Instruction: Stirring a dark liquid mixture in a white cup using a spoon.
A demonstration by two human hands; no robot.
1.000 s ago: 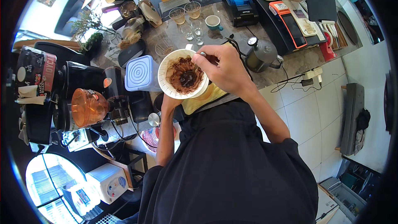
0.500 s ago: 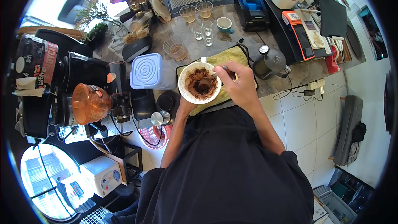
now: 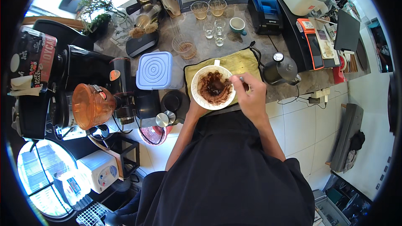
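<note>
A white coffee dripper (image 3: 213,106) with ribbed inner walls is held up in front of my body, its small handle pointing away. Wet dark-brown coffee grounds (image 3: 215,84) coat its inside, with a darker hollow in the middle. My left hand (image 3: 198,109) supports the dripper from below on the near left; its fingertips are hidden underneath. At the right rim, my right hand (image 3: 253,97) pinches a spoon (image 3: 241,78), of which only a short bit of metal shows. A yellow-green cloth (image 3: 245,60) lies on the counter under and beyond the dripper.
To the left stand a blue-lidded container (image 3: 154,70) and a coffee grinder with an orange hopper (image 3: 90,105). Beyond are a glass cup (image 3: 184,48), several small glasses (image 3: 219,37) and a teal-handled cup (image 3: 237,25). A dark kettle (image 3: 280,69) is on the right.
The spoon's bowl, which showed over the middle of the grounds, has moved to the dripper's right side and is hardly visible. The whole view has shifted slightly.
</note>
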